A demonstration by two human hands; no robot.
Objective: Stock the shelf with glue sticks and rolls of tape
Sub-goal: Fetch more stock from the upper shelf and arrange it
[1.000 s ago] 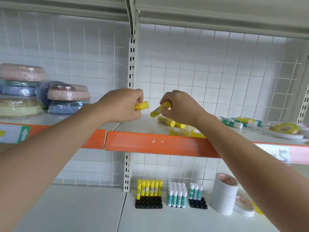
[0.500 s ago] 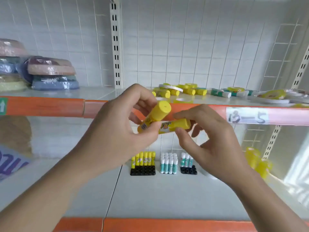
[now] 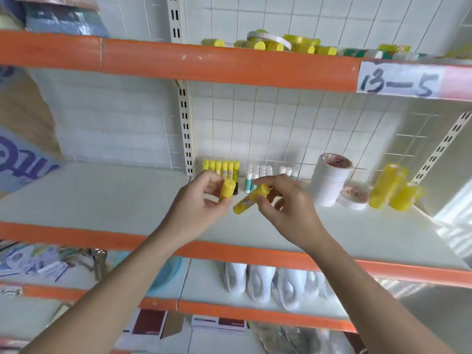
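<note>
Above middle shelf (image 3: 127,200), near its centre: two yellow glue sticks. Left hand (image 3: 196,205) grips upright glue stick (image 3: 227,191), cap up. Right hand (image 3: 286,208) pinches tilted glue stick (image 3: 251,199), long axis running near-left to far-right. Black tray (image 3: 236,190) with yellow row (image 3: 221,166) lies just beyond left hand, so likely nearer. Both forearms reach up from below, fingers curled.

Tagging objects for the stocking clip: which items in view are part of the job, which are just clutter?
Job:
left hand gripping a yellow glue stick
right hand pinching a second glue stick
racked yellow sticks
white tape stack

Clutter:
shelf label
white packs on lower shelf
</note>
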